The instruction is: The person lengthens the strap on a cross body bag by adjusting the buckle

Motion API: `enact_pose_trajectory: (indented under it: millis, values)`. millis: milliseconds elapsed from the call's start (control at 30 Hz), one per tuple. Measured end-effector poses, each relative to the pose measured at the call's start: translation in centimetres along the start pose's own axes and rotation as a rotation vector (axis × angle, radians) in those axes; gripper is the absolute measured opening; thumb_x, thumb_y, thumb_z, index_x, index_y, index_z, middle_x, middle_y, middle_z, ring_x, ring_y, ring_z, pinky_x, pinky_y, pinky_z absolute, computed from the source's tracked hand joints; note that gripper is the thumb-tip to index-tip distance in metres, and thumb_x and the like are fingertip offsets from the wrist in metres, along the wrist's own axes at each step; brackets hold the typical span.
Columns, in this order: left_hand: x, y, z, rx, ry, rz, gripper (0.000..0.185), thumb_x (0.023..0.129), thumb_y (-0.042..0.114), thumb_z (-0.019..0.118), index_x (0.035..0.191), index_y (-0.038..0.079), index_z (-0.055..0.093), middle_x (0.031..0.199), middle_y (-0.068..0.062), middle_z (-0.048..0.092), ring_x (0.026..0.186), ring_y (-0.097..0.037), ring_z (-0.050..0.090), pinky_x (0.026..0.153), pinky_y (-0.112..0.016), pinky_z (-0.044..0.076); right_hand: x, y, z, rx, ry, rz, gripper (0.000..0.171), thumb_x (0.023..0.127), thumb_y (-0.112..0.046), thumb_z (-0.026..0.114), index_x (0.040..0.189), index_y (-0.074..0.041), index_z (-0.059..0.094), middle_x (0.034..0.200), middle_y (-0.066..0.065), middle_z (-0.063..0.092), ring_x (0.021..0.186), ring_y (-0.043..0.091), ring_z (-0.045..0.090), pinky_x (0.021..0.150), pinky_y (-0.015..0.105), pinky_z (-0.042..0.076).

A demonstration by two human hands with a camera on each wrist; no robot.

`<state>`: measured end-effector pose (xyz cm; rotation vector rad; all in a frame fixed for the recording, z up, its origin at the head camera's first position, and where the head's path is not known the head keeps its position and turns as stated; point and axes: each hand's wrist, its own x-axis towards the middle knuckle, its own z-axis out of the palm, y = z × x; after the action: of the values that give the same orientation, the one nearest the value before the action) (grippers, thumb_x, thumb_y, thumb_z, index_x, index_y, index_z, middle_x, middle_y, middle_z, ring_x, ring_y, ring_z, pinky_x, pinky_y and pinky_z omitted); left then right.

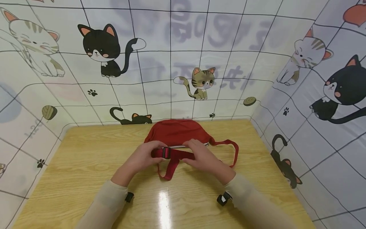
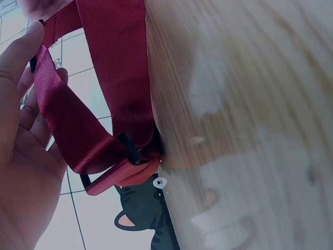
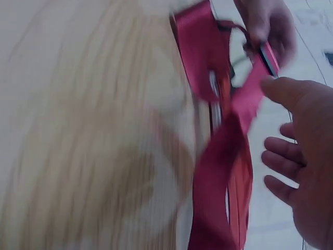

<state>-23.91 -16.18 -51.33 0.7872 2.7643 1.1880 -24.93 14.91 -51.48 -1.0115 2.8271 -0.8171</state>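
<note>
On the wooden table (image 1: 85, 159), near its far edge: a red fabric bag (image 1: 177, 132), lying flat, with a red webbing strap (image 1: 174, 155) drawn across its near side between both hands.

Left hand (image 1: 143, 156): curled over the left end of the strap, thumb and fingers pinching the webbing right at the black buckle (image 1: 166, 152). From the left wrist view, palm (image 2: 21, 172) turned toward the strap (image 2: 67, 120), thumb laid along its edge, fingers loosely bent behind it; a second black slider (image 2: 130, 148) gathering the webbing lower down, against the table edge (image 2: 234, 130).

Right hand (image 1: 201, 156): resting on top of the strap's right part, fingers bent downward over it, pressing it to the bag. From the right wrist view, blurred; thumb (image 3: 283, 91) against the webbing (image 3: 223, 156), the other fingers (image 3: 281, 156) only half curled and spread apart, not wrapped tight.

Below the hands, a loose loop of strap (image 1: 168, 170) hanging toward the near side; to the right, another loop (image 1: 231, 152) curving out from the bag across the tabletop.

Around the table, a cat-printed backdrop (image 1: 183, 47).
</note>
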Motion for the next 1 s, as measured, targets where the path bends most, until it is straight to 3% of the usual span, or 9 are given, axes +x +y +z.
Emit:
enact_pose_trajectory:
  millis: [133, 300, 500, 733, 1000]
  values:
    - [0.2, 0.1, 0.3, -0.012, -0.014, 0.02, 0.051, 0.09, 0.015, 0.095, 0.135, 0.022, 0.073, 0.128, 0.01, 0.073, 0.11, -0.013, 0.068, 0.095, -0.039, 0.06, 1.5, -2.4, 1.1, -0.008, 0.008, -0.04, 0.071, 0.099, -0.043, 0.085, 0.154, -0.008, 0.056, 0.146, 0.007, 0.064, 0.136, 0.025, 0.059, 0.116, 0.049, 0.048]
    - [0.3, 0.1, 0.4, -0.028, -0.025, 0.034, 0.053, 0.091, 0.014, 0.093, 0.14, 0.018, 0.072, 0.134, 0.006, 0.073, 0.117, -0.015, 0.067, 0.098, -0.039, 0.059, 2.7, -4.1, 1.8, -0.052, 0.05, -0.101, 0.057, 0.098, -0.038, 0.088, 0.142, -0.01, 0.066, 0.128, 0.002, 0.072, 0.114, 0.02, 0.063, 0.104, 0.047, 0.053]
    - [-0.1, 0.0, 0.0, -0.076, -0.037, 0.01, 0.054, 0.094, 0.011, 0.09, 0.143, 0.02, 0.069, 0.122, 0.007, 0.073, 0.107, -0.014, 0.069, 0.091, -0.038, 0.061, 2.9, -4.0, 1.9, -0.106, 0.092, -0.145, 0.045, 0.098, -0.036, 0.088, 0.133, -0.013, 0.071, 0.115, -0.002, 0.073, 0.103, 0.016, 0.062, 0.097, 0.044, 0.052]
    - [-0.6, -0.8, -0.8, -0.05, -0.026, 0.005, 0.021, 0.106, 0.017, 0.078, 0.125, 0.026, 0.075, 0.109, 0.012, 0.074, 0.1, -0.013, 0.067, 0.091, -0.039, 0.058, 2.5, -3.1, 1.5, -0.057, 0.106, -0.167, 0.044, 0.098, -0.031, 0.086, 0.135, -0.015, 0.07, 0.117, -0.005, 0.071, 0.105, 0.013, 0.06, 0.097, 0.041, 0.05]
    - [-0.7, -1.2, -1.3, -0.09, -0.03, -0.001, 0.013, 0.107, 0.013, 0.075, 0.115, 0.023, 0.077, 0.103, 0.009, 0.073, 0.097, -0.016, 0.067, 0.089, -0.037, 0.058, 2.1, -2.5, 1.4, -0.047, 0.134, -0.218, 0.046, 0.097, -0.029, 0.086, 0.137, -0.015, 0.068, 0.119, -0.004, 0.071, 0.106, 0.014, 0.06, 0.097, 0.042, 0.052]
